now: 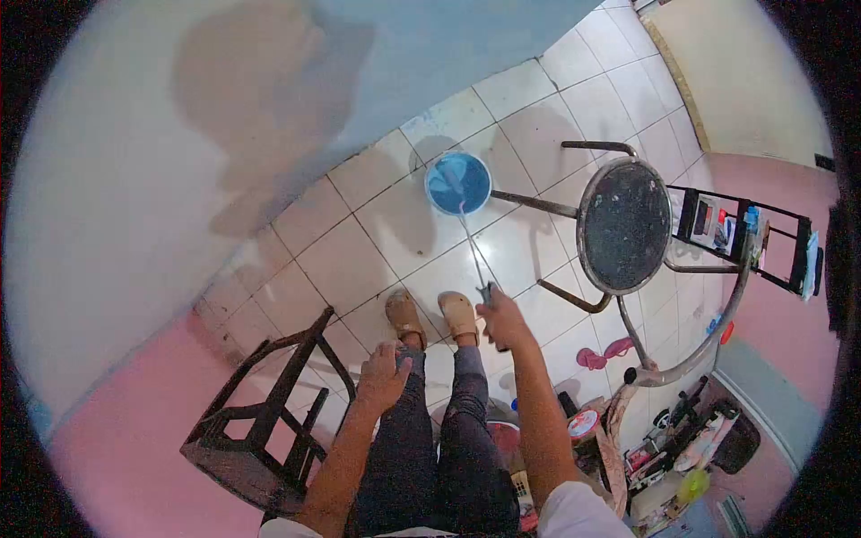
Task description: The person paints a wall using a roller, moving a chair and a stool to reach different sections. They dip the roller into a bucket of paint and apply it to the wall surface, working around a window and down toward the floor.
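Grip of the right hand (504,325): closed firmly around the dark handle (487,294) of a long, thin-shafted tool (476,251), probably a paint roller. Its long axis ran from this hand forward and slightly left, down to the bucket (430,193), where its head lay in blue liquid. The bucket stood on the tiled floor (359,260), near the edge that met the pale wall (448,54); the right hand was nearer to it. Left hand (384,381): fingers loosely extended, apparently holding nothing, over the left leg; contact could not be told. Farther out, a round-seated stool (625,224) stood right of the bucket, and a dark stool (251,448) stood at left.
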Available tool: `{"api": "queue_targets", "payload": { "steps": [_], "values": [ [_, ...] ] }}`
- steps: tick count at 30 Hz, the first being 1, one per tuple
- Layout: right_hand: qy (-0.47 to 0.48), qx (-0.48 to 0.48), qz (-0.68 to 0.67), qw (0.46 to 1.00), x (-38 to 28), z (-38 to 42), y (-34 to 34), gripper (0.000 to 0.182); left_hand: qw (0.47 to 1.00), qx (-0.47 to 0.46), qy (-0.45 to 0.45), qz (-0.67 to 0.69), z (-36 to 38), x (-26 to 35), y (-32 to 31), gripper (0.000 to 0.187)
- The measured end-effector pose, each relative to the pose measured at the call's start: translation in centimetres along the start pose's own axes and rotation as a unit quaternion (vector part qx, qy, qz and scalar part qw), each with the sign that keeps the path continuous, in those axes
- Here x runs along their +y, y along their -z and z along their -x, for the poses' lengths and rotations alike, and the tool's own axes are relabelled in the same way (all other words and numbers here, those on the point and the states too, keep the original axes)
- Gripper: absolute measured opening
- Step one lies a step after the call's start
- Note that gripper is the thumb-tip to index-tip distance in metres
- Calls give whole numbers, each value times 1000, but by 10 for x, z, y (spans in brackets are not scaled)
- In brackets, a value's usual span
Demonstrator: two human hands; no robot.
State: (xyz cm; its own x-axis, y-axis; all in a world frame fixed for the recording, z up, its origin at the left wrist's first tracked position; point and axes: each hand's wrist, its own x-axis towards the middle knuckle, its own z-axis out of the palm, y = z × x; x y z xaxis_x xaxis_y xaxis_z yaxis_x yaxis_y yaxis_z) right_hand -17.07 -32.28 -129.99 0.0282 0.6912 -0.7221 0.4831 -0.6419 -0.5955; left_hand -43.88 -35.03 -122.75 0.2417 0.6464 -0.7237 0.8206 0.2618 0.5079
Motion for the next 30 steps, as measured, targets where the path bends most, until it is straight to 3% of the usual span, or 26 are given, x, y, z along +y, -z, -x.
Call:
{"api": "queue_targets", "payload": {
  "steps": [3,6,9,17,20,21,23,24,27,30],
  "values": [
    [17,33,189,981,-10,-35,7,44,1000,3,6,21,-4,-4,-3,37],
    [8,88,359,929,-26,-66,2,45,999,17,-12,-36,-7,-13,-16,37],
    [-66,50,337,938,-39,-81,-1,46,1000,16,-10,-13,-6,-5,-17,36],
    [-21,86,285,954,-28,-43,-6,44,1000,9,8,12,-3,-3,-26,36],
    [42,42,147,987,-3,-43,-2,36,999,-3,22,24,-3,2,-24,37],
    [-15,-1,36,999,-6,-42,7,33,999,-7,26,27,-4,3,-22,37],
    [-127,-88,-188,970,-19,-34,28,29,999,24,-10,33,-4,-3,-30,36],
    [-118,-97,-253,955,-20,-26,36,23,998,38,-28,35,-4,-3,-30,36],
    [-134,-121,-391,903,-6,-16,51,18,999,27,-23,14,-3,4,-30,35],
    [-133,-130,-435,881,7,6,57,18,999,19,-24,-8,-2,3,-35,34]
  ]
}}
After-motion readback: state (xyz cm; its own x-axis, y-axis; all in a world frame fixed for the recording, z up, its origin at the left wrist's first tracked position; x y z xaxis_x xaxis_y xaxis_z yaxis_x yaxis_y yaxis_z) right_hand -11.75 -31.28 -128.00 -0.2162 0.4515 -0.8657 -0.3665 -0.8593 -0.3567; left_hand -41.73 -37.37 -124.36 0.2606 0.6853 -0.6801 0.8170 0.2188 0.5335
